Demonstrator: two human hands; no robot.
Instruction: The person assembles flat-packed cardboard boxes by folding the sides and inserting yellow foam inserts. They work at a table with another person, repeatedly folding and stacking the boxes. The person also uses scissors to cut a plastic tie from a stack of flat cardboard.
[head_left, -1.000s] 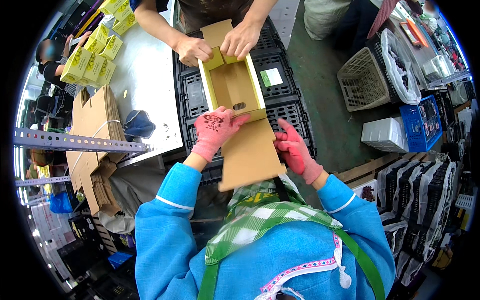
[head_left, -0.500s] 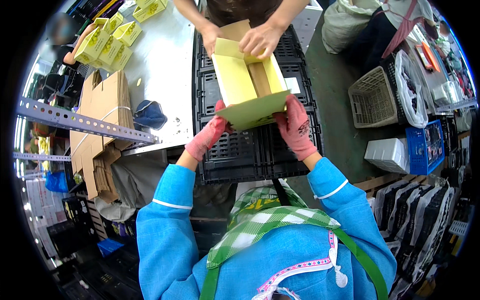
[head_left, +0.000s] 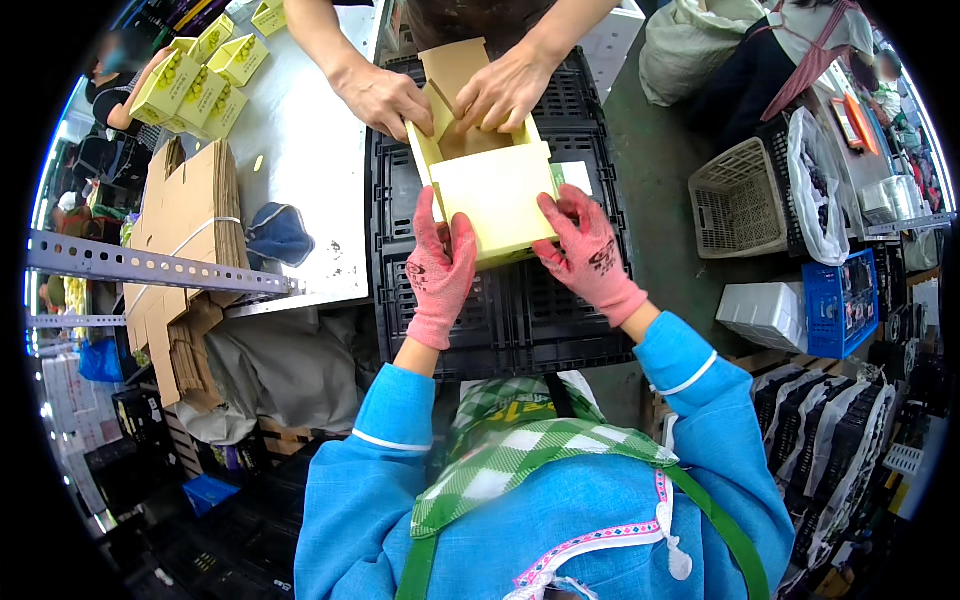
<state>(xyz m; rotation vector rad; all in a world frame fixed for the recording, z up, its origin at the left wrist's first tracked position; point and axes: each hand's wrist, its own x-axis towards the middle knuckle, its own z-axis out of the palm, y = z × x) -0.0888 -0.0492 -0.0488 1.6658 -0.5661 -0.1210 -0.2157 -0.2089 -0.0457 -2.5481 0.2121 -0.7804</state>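
Yellow box (head_left: 495, 205) is sitting open over black crates (head_left: 560, 318). The pink-gloved left grip (head_left: 442, 262) and right grip (head_left: 588, 255) are lightly grasping its near corners, the box lying between them and just beyond the palms, apparently steadying that end while a co-worker's bare hands (head_left: 502, 88) are handling the far end.

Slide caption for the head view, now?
Gloved left hand and right hand flank a yellow box at one end, a co-worker's hands at the other.
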